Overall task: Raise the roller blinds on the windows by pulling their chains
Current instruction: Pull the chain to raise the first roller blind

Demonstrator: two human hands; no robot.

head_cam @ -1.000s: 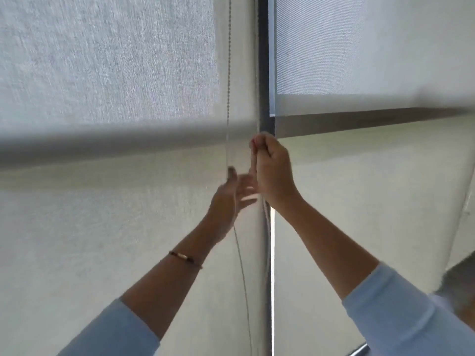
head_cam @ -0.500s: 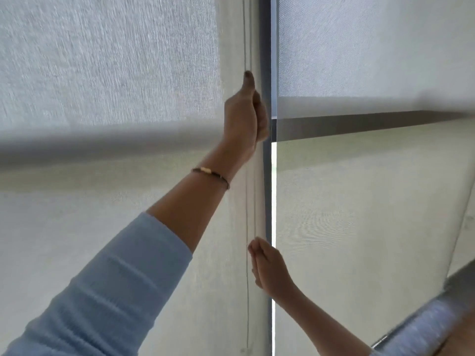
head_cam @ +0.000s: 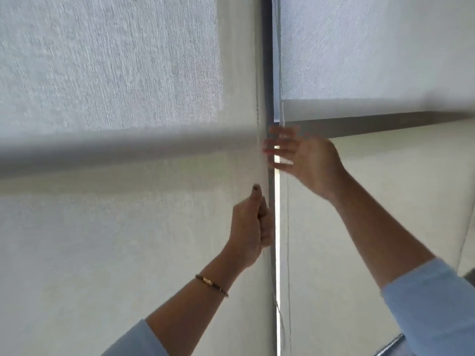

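Two pale roller blinds hang side by side, the left blind and the right blind, split by a dark window post. A thin bead chain runs down the left blind's right edge. My left hand, with a bracelet at the wrist, is closed in a fist around that chain below the frame bar. My right hand is higher, blurred, fingers spread, beside the post and holding nothing.
A horizontal frame bar shows as a shadow through the left blind and as a dark bar behind the right one. A bright slit of daylight runs between the blinds. A second thin cord hangs by the right blind.
My left hand has come down from high on the chain to below the frame bar, still gripping. My right hand has let go and risen from low down to the bar, fingers spread.
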